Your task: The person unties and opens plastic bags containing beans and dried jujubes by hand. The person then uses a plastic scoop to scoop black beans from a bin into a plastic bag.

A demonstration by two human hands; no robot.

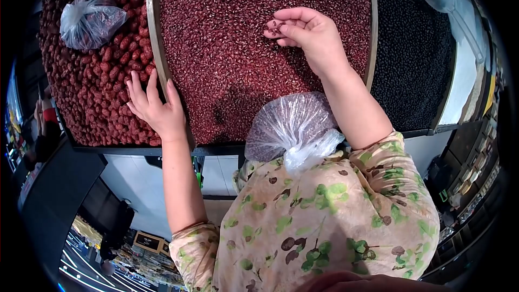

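Note:
My right hand [311, 35] is above the middle bin of dark red beans [232, 32], its thumb and fingers curled around a few of the beans [274, 27]. My left hand [157, 105] is open, its fingers spread at the wooden divider [155, 21] and over the edge of the red dates [94, 97]; it holds nothing. A knotted clear plastic bag [294, 121] lies at the front of the bean bin, against my body, and its contents are hard to make out.
Another tied plastic bag [92, 19] rests on the dates. To the right, past a second wooden divider [373, 27], is a bin of black beans [411, 54]. A clear plastic scoop [448, 2] lies at the far right. Shop shelves [476, 173] stand beyond.

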